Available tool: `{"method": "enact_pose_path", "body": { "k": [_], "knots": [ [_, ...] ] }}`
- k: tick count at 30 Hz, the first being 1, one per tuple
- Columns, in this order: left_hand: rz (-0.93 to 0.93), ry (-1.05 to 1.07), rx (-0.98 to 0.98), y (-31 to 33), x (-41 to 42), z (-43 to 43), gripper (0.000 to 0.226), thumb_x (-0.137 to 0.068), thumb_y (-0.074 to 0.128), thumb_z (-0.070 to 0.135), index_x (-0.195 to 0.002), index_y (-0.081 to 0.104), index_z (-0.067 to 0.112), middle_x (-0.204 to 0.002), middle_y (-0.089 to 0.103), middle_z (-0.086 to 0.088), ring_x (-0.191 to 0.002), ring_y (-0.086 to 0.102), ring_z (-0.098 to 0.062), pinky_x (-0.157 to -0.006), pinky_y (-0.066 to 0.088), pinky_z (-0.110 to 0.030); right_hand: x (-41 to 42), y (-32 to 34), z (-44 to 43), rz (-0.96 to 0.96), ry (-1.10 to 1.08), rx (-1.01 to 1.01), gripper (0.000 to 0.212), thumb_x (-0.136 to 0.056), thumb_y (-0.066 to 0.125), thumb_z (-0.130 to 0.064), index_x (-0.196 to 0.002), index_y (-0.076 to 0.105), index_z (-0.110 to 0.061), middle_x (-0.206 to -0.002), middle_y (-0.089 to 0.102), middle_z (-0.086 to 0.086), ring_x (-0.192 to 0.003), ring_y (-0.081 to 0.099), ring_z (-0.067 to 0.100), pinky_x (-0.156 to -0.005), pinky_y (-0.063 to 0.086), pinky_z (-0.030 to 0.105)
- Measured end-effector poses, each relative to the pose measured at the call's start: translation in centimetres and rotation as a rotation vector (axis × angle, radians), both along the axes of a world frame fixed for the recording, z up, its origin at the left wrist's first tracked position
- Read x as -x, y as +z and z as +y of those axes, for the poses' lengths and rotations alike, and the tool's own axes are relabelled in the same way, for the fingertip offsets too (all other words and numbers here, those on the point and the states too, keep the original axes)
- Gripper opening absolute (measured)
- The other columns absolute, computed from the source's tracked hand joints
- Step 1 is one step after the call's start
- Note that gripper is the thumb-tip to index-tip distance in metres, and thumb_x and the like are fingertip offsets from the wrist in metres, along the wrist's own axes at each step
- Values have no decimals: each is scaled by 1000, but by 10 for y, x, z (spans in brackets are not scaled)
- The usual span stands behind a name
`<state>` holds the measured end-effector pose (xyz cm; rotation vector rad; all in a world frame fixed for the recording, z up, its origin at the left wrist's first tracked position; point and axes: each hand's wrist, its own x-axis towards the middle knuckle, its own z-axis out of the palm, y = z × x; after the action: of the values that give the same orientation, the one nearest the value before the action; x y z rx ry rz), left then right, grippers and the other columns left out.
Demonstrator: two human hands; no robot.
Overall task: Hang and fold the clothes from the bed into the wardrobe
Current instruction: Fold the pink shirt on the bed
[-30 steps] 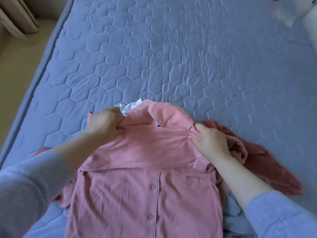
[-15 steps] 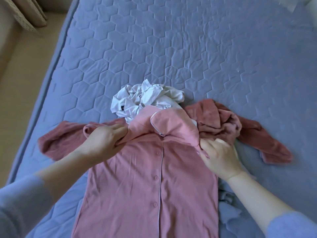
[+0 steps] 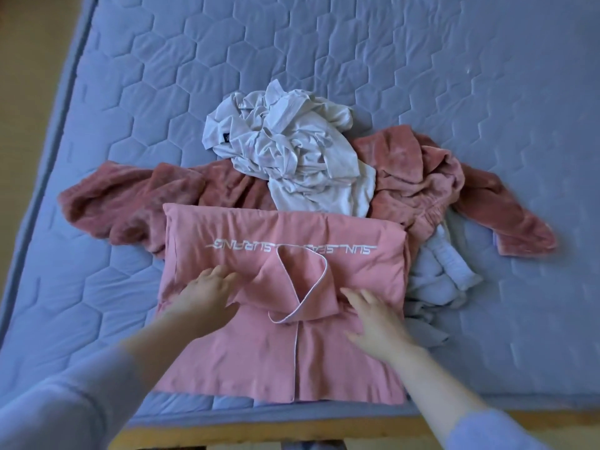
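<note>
The left hand (image 3: 207, 295) and right hand (image 3: 376, 323) are laid flat, fingers straight, on the folded pink shirt (image 3: 357, 271), apparently so that its fold is pressed down, the shirt being spread at the near edge of the bed (image 3: 487, 92) before a crumpled white garment (image 3: 292, 151).

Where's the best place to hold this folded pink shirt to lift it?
Probably slide a grip under each side edge of the pink shirt, from left and right: it lies flat, folded double, so a one-sided lift would unfold it.
</note>
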<state>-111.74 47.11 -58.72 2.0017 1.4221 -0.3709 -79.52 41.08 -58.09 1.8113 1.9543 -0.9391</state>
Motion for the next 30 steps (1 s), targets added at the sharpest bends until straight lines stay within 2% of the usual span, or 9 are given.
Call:
{"method": "enact_pose_path", "body": {
  "k": [4, 6, 8, 11, 14, 18, 24, 27, 30],
  "knots": [
    [-142, 142, 64, -6, -17, 4, 65, -76, 74, 38, -133, 48, 20, -126, 52, -1, -117, 50, -26, -100, 42, -37, 34, -13, 4, 290, -498, 70, 92, -72, 80, -30, -149, 32, -14, -143, 48, 1, -131, 47, 19, -103, 38, 26],
    [-269, 255, 119, -10, -25, 4, 67, -68, 81, 30, -127, 52, 17, -117, 58, 0, -108, 57, -22, -94, 45, -34, 46, -18, 7, 305, -586, 41, 58, -71, 77, -23, -125, 55, -18, -117, 63, -3, -110, 60, 18, -83, 43, 25],
    [-319, 320, 160, -12, -32, 2, 56, -65, 82, 22, -115, 56, 20, -97, 63, 2, -87, 60, -19, -78, 48, -30, 51, -19, 7, 281, -513, -101, 18, -71, 71, -17, -78, 54, -18, -81, 60, -3, -79, 58, 21, -67, 40, 31],
    [-282, 178, 77, -13, -31, -2, 18, -69, 74, 15, -82, 63, 11, -80, 60, -6, -76, 58, -27, -73, 48, -39, 50, -13, -3, 278, -208, -324, 32, -62, 70, -6, -59, 40, -18, -65, 47, 1, -67, 51, 28, -59, 43, 36],
    [-157, -119, 45, -12, -18, -13, 15, -74, 64, 19, -88, 69, 19, -95, 57, 3, -95, 54, -22, -83, 44, -36, 40, -12, -31, 261, 116, -262, 16, -59, 66, -5, -70, 61, -15, -76, 55, 3, -79, 57, 28, -68, 49, 34],
    [-19, -277, 218, -9, -6, -28, 28, -76, 58, 18, -100, 65, 31, -124, 49, 23, -119, 40, -9, -97, 33, -28, 26, -20, -60, 166, 204, 5, 43, -87, 44, -8, -119, 66, -27, -111, 57, -6, -112, 47, 16, -99, 39, 29],
    [-64, -154, 99, -11, -20, -42, 52, -85, 57, 53, -134, 51, 33, -130, 47, 12, -119, 43, -15, -99, 40, -32, 48, -13, -49, 214, 43, -127, 34, -91, 51, -32, -122, 60, -22, -114, 57, -4, -109, 53, 16, -86, 44, 27],
    [21, -158, 214, -15, -27, -41, 56, -88, 57, 47, -141, 42, 38, -138, 39, 12, -127, 40, -16, -103, 40, -34, 58, -17, -43, 151, 68, 155, 43, -89, 53, -28, -132, 55, -22, -128, 52, 1, -120, 50, 20, -98, 40, 30],
    [-37, -29, 109, -9, -35, -19, 41, -93, 53, 34, -133, 54, 30, -123, 55, 2, -111, 56, -21, -91, 46, -33, 60, -17, -26, 155, -42, 79, 33, -89, 53, -28, -120, 62, -23, -117, 62, 0, -110, 59, 21, -89, 44, 29]
  ]
}}
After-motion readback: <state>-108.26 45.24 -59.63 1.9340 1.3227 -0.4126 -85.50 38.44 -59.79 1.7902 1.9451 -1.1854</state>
